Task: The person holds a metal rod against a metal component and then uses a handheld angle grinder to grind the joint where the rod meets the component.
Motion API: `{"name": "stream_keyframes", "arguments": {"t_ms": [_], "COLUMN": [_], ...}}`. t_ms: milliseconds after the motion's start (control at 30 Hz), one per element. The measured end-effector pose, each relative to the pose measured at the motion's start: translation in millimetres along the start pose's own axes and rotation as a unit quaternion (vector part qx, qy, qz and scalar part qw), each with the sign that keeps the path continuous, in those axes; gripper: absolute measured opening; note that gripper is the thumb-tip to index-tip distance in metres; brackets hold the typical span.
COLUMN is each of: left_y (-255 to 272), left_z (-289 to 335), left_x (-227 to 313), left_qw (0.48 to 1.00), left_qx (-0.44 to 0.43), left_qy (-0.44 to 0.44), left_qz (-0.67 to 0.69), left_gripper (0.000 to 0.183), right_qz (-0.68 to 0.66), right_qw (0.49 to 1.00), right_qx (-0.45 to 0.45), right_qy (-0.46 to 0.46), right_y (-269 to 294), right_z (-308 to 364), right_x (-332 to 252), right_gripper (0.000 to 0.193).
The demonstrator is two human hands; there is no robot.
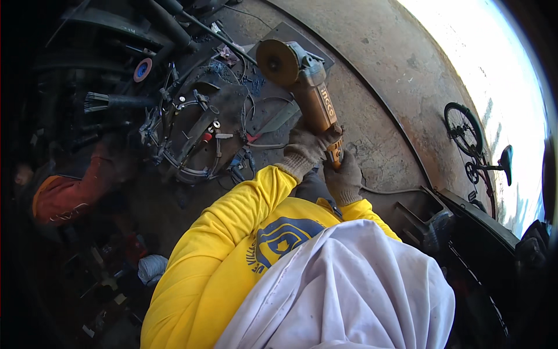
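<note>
An angle grinder [315, 104] with an orange-brown body points up and away from me, its round brown disc [278, 62] at the far end, facing the upper left. My left hand [308, 147], in a dirty knitted glove, is closed around the body's lower part. Just below and to the right, my right hand [344, 179], gloved too, grips the rear handle. From beside that hand a grey cord [392, 191] runs off to the right. I cannot make out whether the disc is spinning. Below the disc, clear of it, lies a long green-grey blade-like piece [281, 118].
Tangled cables, clamps and small tools [200, 131] cover a dark surface on the left. Beyond them is a person in a red-orange sleeve [78, 189]. A metal plate [325, 55] lies behind the grinder. A dark steel section [433, 224] is near my right. A bicycle [468, 131] stands far right.
</note>
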State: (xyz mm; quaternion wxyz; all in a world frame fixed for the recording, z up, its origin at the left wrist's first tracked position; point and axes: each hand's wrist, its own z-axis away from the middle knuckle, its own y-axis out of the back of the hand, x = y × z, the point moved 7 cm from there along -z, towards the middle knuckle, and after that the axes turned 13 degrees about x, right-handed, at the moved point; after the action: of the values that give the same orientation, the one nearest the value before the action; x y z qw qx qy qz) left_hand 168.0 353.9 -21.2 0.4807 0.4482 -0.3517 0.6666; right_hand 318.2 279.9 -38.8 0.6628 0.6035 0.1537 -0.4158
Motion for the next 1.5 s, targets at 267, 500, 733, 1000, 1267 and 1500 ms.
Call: {"name": "stream_keyframes", "arguments": {"t_ms": [267, 500, 733, 1000, 1267, 1500], "left_y": [3, 5, 13, 19, 4, 3], "left_z": [5, 22, 23, 11, 22, 17], "left_x": [84, 111, 95, 79, 99, 84], "left_qw": [0.960, 0.947, 0.957, 0.979, 0.965, 0.877], "left_qx": [-0.255, -0.283, -0.225, -0.187, -0.135, -0.156], "left_qy": [-0.058, -0.014, 0.005, -0.023, -0.197, -0.259], "left_qz": [0.099, 0.153, 0.182, 0.082, -0.106, -0.374], "left_gripper": [0.056, 0.064, 0.062, 0.045, 0.051, 0.061], "right_qz": [-0.404, -0.519, -0.374, -0.341, -0.329, -0.264], "right_qw": [0.864, 0.720, 0.826, 0.875, 0.912, 0.957], "right_qx": [-0.300, -0.448, -0.410, -0.342, -0.225, -0.075], "right_qy": [-0.029, -0.111, -0.103, 0.028, 0.099, 0.092], "right_y": [16, 22, 15, 24, 38, 37], "right_z": [2, 17, 12, -20, -71, -62], "right_x": [-80, -113, -104, -91, -161, -166], "right_gripper": [0.068, 0.062, 0.045, 0.087, 0.080, 0.052]}}
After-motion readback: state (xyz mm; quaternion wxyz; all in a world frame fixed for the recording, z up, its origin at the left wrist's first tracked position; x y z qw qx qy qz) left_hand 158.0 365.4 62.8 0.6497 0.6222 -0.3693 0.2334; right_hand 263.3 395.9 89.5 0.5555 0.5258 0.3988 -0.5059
